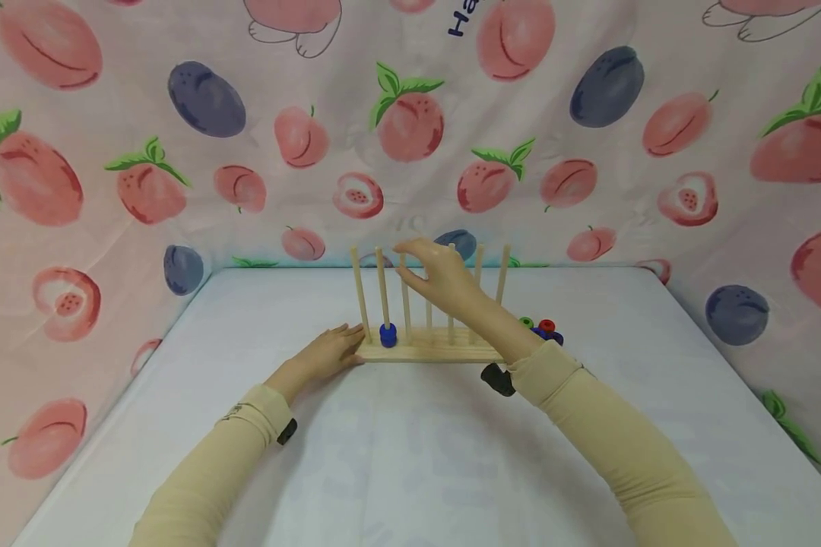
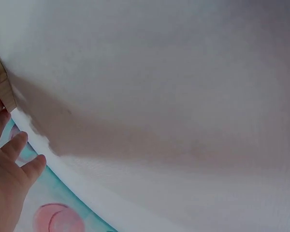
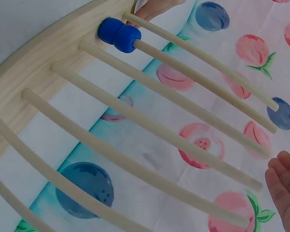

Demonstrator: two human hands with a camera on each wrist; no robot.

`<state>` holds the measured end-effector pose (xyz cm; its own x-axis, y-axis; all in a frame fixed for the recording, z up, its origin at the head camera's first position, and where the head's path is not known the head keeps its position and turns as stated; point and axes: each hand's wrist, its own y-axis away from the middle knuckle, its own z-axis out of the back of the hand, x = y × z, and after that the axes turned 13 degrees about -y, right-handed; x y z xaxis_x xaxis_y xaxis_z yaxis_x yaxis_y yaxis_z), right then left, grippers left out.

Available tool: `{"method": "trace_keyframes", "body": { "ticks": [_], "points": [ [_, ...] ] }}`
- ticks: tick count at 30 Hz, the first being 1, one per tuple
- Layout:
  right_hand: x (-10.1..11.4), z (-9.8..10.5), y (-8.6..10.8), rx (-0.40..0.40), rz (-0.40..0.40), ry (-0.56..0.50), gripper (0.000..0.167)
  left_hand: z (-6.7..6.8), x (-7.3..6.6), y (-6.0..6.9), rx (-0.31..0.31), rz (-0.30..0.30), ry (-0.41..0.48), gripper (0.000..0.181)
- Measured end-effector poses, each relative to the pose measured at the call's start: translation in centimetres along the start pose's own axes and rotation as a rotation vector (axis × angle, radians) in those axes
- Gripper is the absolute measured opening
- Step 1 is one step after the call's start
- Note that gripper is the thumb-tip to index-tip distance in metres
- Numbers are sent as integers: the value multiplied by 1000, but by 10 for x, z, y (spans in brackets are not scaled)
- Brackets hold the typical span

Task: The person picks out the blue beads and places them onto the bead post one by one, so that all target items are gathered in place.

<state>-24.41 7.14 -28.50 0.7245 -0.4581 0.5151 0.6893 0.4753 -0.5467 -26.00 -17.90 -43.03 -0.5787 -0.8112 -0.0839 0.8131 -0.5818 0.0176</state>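
Note:
A wooden peg stand [image 1: 424, 352] with several upright pegs sits on the white table. Two blue beads [image 1: 388, 335] are stacked at the bottom of its second peg from the left; the right wrist view shows the same blue beads [image 3: 119, 35] against the base. My left hand [image 1: 328, 353] holds the left end of the base, thumb in front and fingers behind. In the left wrist view, some fingers [image 2: 19, 145] are spread beyond the wood. My right hand [image 1: 445, 277] hovers by the peg tops with nothing in it, fingers loosely bent and thumb apart.
Several loose beads lie by the stand's right end, among them a green bead [image 1: 526, 323], a red bead [image 1: 546, 327] and blue ones, partly behind the right forearm. A fruit-patterned cloth [image 1: 410, 182] hangs behind the table [image 1: 383, 456].

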Motion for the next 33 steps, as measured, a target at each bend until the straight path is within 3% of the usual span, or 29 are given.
{"method": "trace_keyframes", "body": {
  "ticks": [6, 14, 21, 33],
  "points": [
    [-6, -2, 15, -16, 15, -25, 33, 1, -2, 1, 25, 35, -43, 57],
    [-16, -1, 33, -26, 26, 0, 33, 0, -2, 3, 20, 28, -41, 58],
    [-30, 3, 45, -21, 73, -45, 34, 1, -2, 0, 14, 27, -45, 58],
    [-58, 25, 70, 28, -77, -153, 35, 6, -7, -2, -3, 5, -44, 58]
  ]
}}
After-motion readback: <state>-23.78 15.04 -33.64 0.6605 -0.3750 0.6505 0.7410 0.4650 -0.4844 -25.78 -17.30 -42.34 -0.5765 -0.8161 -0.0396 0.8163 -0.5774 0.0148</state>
